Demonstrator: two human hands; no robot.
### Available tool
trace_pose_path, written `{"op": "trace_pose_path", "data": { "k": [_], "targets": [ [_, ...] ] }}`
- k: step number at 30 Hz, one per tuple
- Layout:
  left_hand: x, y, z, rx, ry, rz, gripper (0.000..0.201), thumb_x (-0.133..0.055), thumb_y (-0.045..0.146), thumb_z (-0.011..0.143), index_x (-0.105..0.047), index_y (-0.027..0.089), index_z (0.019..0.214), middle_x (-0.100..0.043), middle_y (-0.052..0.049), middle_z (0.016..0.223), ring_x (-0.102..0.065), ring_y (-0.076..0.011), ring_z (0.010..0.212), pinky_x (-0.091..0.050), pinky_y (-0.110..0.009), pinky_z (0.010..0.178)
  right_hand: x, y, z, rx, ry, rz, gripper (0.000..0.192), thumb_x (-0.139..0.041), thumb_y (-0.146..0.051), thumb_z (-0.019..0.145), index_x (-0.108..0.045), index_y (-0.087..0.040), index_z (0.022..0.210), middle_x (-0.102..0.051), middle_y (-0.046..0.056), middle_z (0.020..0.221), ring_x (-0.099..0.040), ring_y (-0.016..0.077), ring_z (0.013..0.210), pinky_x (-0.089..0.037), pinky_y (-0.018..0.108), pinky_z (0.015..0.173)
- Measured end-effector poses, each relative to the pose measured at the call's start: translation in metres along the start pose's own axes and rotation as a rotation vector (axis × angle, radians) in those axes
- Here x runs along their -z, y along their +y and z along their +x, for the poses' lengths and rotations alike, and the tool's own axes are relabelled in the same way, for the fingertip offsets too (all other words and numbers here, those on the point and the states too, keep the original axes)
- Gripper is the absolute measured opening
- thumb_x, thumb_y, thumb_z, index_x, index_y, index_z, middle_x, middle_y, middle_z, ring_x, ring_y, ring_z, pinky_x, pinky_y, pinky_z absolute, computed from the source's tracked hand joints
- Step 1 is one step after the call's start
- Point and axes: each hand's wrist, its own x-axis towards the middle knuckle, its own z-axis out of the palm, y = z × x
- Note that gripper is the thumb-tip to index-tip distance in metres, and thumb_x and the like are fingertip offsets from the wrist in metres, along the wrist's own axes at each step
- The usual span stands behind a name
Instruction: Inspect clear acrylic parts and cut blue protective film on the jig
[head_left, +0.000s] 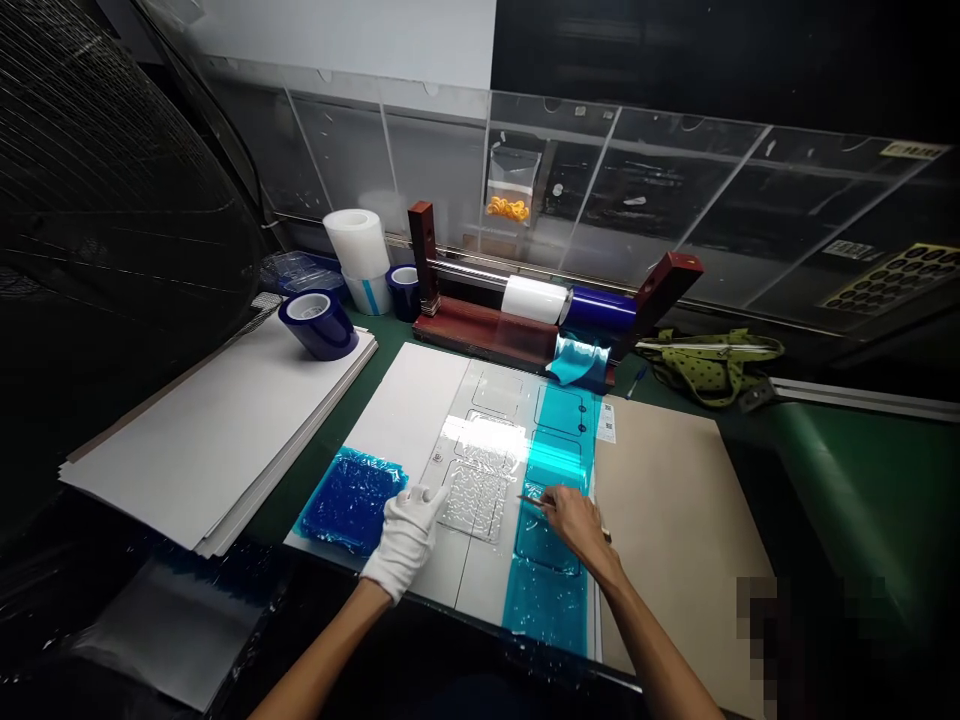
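My left hand [406, 535], in a white glove, presses flat on a white board [420, 410] beside a clear wrinkled film piece [478, 497]. My right hand [574, 522] is bare and pinches a thin pointed tool [534, 501], its tip at the edge of a strip of light blue film [556, 470] that runs down the board. A crumpled dark blue film patch [349, 499] lies left of my gloved hand.
A wooden roll holder [525, 310] carries white and blue film rolls behind the board. Loose tape rolls [319, 323] stand at the back left by a stack of white sheets [217, 430]. A brown cardboard sheet [675, 520] lies at right, a green bag [712, 365] beyond it.
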Motion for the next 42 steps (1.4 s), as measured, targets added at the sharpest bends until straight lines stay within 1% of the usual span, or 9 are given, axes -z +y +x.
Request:
{"op": "trace_pose_path", "data": {
  "k": [4, 8, 13, 18, 22, 25, 28, 35, 42],
  "targets": [
    [-0.004, 0.014, -0.018, 0.004, 0.064, -0.066, 0.044, -0.056, 0.035, 0.082, -0.052, 0.029, 0.126, -0.058, -0.008, 0.104, -0.052, -0.0244, 0.090, -0.041, -0.037, 0.076, -0.019, -0.002, -0.027, -0.054, -0.085, 0.119, 0.015, -0.054, -0.019, 0.080, -0.068, -0.020, 0.081, -0.069, 0.006, 0.081, -0.062, 0.0204, 0.077, -0.028, 0.025, 0.056],
    [-0.012, 0.028, -0.028, 0.000, 0.124, -0.089, 0.047, -0.057, 0.041, 0.082, -0.053, 0.026, 0.127, -0.058, -0.010, 0.108, -0.052, -0.0255, 0.093, -0.041, -0.039, 0.081, -0.038, -0.008, -0.039, -0.064, -0.141, 0.277, 0.015, -0.053, -0.019, 0.077, -0.068, -0.018, 0.077, -0.069, 0.006, 0.080, -0.061, 0.0201, 0.076, -0.032, 0.025, 0.058],
    [-0.023, 0.037, -0.025, -0.028, 0.210, -0.066, 0.041, -0.055, 0.034, 0.084, -0.056, 0.026, 0.124, -0.061, -0.011, 0.105, -0.055, -0.0247, 0.093, -0.041, -0.041, 0.083, -0.050, -0.006, -0.036, -0.037, -0.267, 0.524, 0.019, -0.052, -0.027, 0.076, -0.067, -0.016, 0.080, -0.067, 0.002, 0.070, -0.061, 0.0148, 0.062, -0.040, 0.022, 0.052],
    [-0.032, 0.022, -0.008, -0.096, 0.280, -0.037, 0.046, -0.057, 0.011, 0.080, -0.059, 0.036, 0.119, -0.065, -0.005, 0.099, -0.059, -0.0199, 0.086, -0.040, -0.035, 0.076, -0.050, 0.001, -0.034, 0.006, -0.286, 0.615, 0.025, -0.053, -0.034, 0.075, -0.066, -0.015, 0.081, -0.066, 0.001, 0.066, -0.060, 0.0141, 0.058, -0.042, 0.022, 0.047],
    [-0.031, 0.018, -0.004, -0.165, 0.323, -0.020, 0.061, -0.054, -0.008, 0.071, -0.064, 0.040, 0.106, -0.068, 0.000, 0.097, -0.059, -0.0161, 0.081, -0.037, -0.033, 0.074, -0.036, 0.010, -0.034, 0.009, -0.126, 0.488, 0.017, -0.055, -0.030, 0.075, -0.066, -0.018, 0.077, -0.067, 0.002, 0.073, -0.061, 0.0165, 0.065, -0.040, 0.024, 0.054],
    [-0.030, 0.026, -0.012, -0.169, 0.349, -0.008, 0.063, -0.053, -0.012, 0.069, -0.064, 0.038, 0.106, -0.069, 0.000, 0.094, -0.058, -0.0157, 0.075, -0.036, -0.035, 0.075, -0.019, 0.016, -0.029, 0.011, 0.062, 0.325, 0.020, -0.047, -0.028, 0.083, -0.065, -0.021, 0.087, -0.067, 0.005, 0.091, -0.061, 0.0205, 0.084, -0.038, 0.026, 0.063],
    [-0.031, 0.035, -0.021, -0.170, 0.361, -0.013, 0.061, -0.055, -0.011, 0.069, -0.064, 0.037, 0.107, -0.070, -0.001, 0.096, -0.058, -0.0156, 0.075, -0.035, -0.036, 0.076, -0.005, 0.011, -0.014, 0.078, 0.153, 0.178, 0.024, -0.041, -0.028, 0.090, -0.065, -0.023, 0.091, -0.065, 0.005, 0.100, -0.059, 0.0208, 0.090, -0.033, 0.026, 0.064],
    [-0.038, 0.037, -0.028, -0.149, 0.318, -0.054, 0.060, -0.056, -0.005, 0.073, -0.062, 0.042, 0.111, -0.070, 0.002, 0.098, -0.060, -0.0154, 0.081, -0.036, -0.034, 0.077, -0.001, -0.029, 0.041, 0.293, 0.106, -0.087, 0.024, -0.043, -0.020, 0.091, -0.066, -0.021, 0.082, -0.066, 0.005, 0.091, -0.059, 0.0161, 0.081, -0.022, 0.025, 0.055],
    [-0.048, 0.041, -0.035, -0.048, 0.194, -0.103, 0.070, -0.053, -0.009, 0.069, -0.061, 0.046, 0.111, -0.070, 0.002, 0.105, -0.060, -0.0168, 0.082, -0.041, -0.035, 0.076, 0.001, -0.034, 0.050, 0.337, 0.047, -0.226, 0.024, -0.044, -0.016, 0.089, -0.066, -0.020, 0.081, -0.066, 0.006, 0.088, -0.059, 0.0155, 0.079, -0.022, 0.026, 0.054]
  ]
}}
